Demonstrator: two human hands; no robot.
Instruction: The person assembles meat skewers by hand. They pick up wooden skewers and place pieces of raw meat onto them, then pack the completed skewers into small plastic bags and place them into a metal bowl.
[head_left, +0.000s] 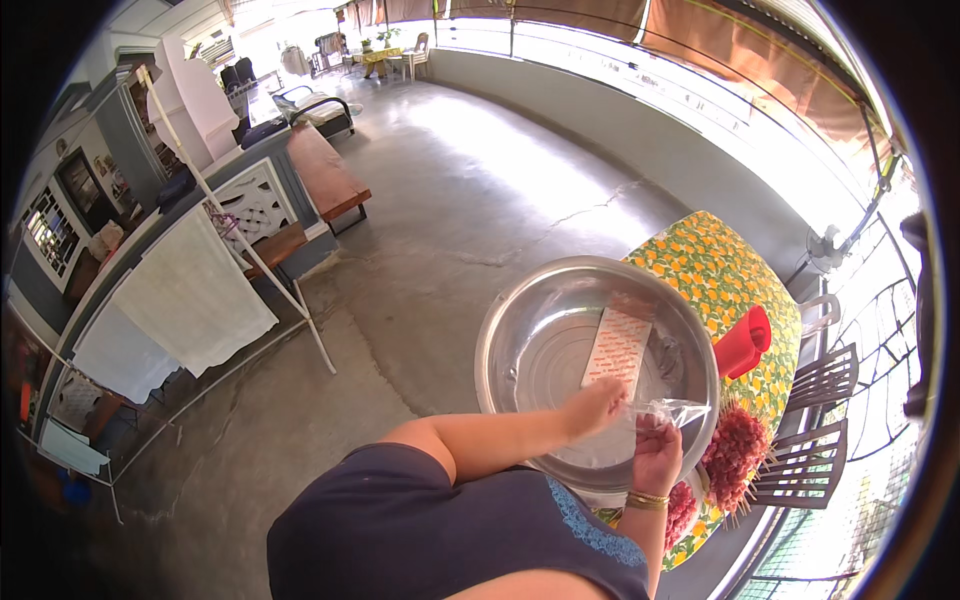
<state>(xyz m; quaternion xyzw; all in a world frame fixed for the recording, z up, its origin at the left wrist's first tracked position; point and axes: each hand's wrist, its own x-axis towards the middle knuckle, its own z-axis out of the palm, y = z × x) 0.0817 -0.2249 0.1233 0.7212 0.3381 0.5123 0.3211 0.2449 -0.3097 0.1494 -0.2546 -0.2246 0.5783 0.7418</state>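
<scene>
Head view — left hand (597,405) and right hand (656,452) both pinching a clear plastic packet (672,409), over near rim of steel basin (520,330). Packet unopened as yet; paper slip (618,347) inside basin; red clusters (735,450) right, on counter (700,265).

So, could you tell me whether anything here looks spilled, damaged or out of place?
Nothing stands out. The large round steel basin sits level on the orange-patterned table, a white printed packet lies inside it, and both hands, left and right, hold clear plastic wrap.

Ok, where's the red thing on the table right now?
In the head view, the red object lies on the orange-patterned tablecloth, right of the steel basin, above the red fruit bunches.
</scene>
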